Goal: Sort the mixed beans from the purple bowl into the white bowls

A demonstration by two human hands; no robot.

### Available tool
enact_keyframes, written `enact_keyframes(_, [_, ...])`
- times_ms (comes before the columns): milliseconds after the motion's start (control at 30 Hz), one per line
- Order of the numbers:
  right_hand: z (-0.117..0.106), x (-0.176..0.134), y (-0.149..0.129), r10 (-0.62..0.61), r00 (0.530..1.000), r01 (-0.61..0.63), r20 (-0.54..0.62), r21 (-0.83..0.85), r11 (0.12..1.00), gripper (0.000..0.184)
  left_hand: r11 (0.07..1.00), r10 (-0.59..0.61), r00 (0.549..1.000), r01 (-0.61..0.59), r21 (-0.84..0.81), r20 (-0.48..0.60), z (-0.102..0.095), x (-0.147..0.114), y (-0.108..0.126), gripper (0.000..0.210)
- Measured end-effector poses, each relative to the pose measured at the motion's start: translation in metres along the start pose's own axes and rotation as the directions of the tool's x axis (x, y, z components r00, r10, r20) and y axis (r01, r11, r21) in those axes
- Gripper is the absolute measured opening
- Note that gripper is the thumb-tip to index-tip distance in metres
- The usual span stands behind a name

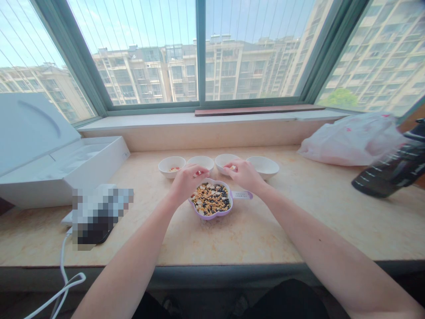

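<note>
Where the left hand (pixel 186 180) overlaps, the purple dish (pixel 215 217) is hidden.

front: open countertop (pixel 315 186) strip, dish to edge, forearms flanking | mid: left hand (pixel 186 180) + right hand (pixel 245 173) block over purple dish (pixel 212 217), handle juts right | back: four white bowls (pixel 268 166), tight gaps | right: open lane, then plastic bag (pixel 352 141), black bottle (pixel 387 166) | left: white box (pixel 36 192), cable (pixel 62 252)
</note>
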State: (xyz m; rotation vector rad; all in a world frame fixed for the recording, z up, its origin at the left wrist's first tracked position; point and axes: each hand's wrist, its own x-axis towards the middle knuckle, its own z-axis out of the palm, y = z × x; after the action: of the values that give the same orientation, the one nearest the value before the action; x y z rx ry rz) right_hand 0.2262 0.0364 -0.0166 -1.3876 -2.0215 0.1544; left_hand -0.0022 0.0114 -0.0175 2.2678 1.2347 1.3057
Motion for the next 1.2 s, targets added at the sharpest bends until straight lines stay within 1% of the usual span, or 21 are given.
enact_keyframes(100, [0.0, -0.001, -0.001, 0.005, 1.0, -0.006, 0.023, 0.015, 1.0, 0.019, 0.999, -0.007, 1.0, 0.008, 0.037, -0.014, -0.007, 0.003, -0.005, 0.016])
enact_keyframes(200, [0.0, -0.003, -0.004, -0.006, 0.997, 0.004, 0.073, 0.029, 1.0, 0.02, 0.992, -0.002, 0.999, 0.008, 0.127, -0.048, -0.018, 0.007, -0.017, 0.02])
enact_keyframes(233, [0.0, -0.004, -0.005, -0.008, 0.995, 0.005, 0.095, 0.033, 0.999, 0.021, 0.987, -0.015, 0.998, 0.025, 0.159, -0.063, -0.023, 0.009, -0.023, 0.021])
enact_keyframes(333, [-0.001, -0.006, -0.01, -0.029, 0.985, 0.022, 0.169, 0.047, 0.999, 0.02, 0.958, -0.106, 0.989, 0.13, 0.255, -0.106, -0.035, 0.012, -0.041, 0.023])
enact_keyframes(400, [-0.001, -0.008, -0.013, -0.079, 0.976, 0.066, 0.205, 0.067, 0.996, 0.019, 0.922, -0.174, 0.976, 0.209, 0.325, -0.133, -0.041, 0.014, -0.053, 0.025])
enact_keyframes(467, [-0.001, -0.009, -0.016, -0.138, 0.96, 0.117, 0.242, 0.098, 0.988, 0.016, 0.88, -0.235, 0.959, 0.278, 0.385, -0.157, -0.044, 0.016, -0.064, 0.027])
enact_keyframes(533, [0.0, -0.011, -0.019, -0.173, 0.941, 0.14, 0.292, 0.131, 0.981, 0.013, 0.845, -0.275, 0.948, 0.317, 0.431, -0.157, -0.045, 0.017, -0.072, 0.029])
enact_keyframes(633, [0.003, -0.013, -0.023, -0.219, 0.907, 0.166, 0.361, 0.172, 0.971, 0.013, 0.805, -0.297, 0.948, 0.313, 0.504, -0.115, -0.044, 0.017, -0.077, 0.033])
enact_keyframes(733, [0.006, -0.015, -0.024, -0.3, 0.862, 0.24, 0.409, 0.192, 0.952, 0.019, 0.772, -0.305, 0.947, 0.307, 0.556, -0.1, -0.042, 0.017, -0.076, 0.035])
enact_keyframes(833, [0.008, -0.015, -0.024, -0.332, 0.831, 0.288, 0.447, 0.165, 0.943, 0.024, 0.777, -0.313, 0.943, 0.321, 0.542, -0.111, -0.041, 0.017, -0.073, 0.034])
enact_keyframes(1000, [0.011, -0.017, -0.022, -0.357, 0.799, 0.325, 0.484, 0.152, 0.933, 0.032, 0.848, -0.252, 0.961, 0.277, 0.453, -0.116, -0.037, 0.017, -0.068, 0.031])
enact_keyframes(1200, [0.014, -0.018, -0.024, -0.349, 0.793, 0.333, 0.499, 0.126, 0.935, 0.024, 0.932, -0.159, 0.985, 0.171, 0.321, -0.063, -0.031, 0.014, -0.057, 0.027])
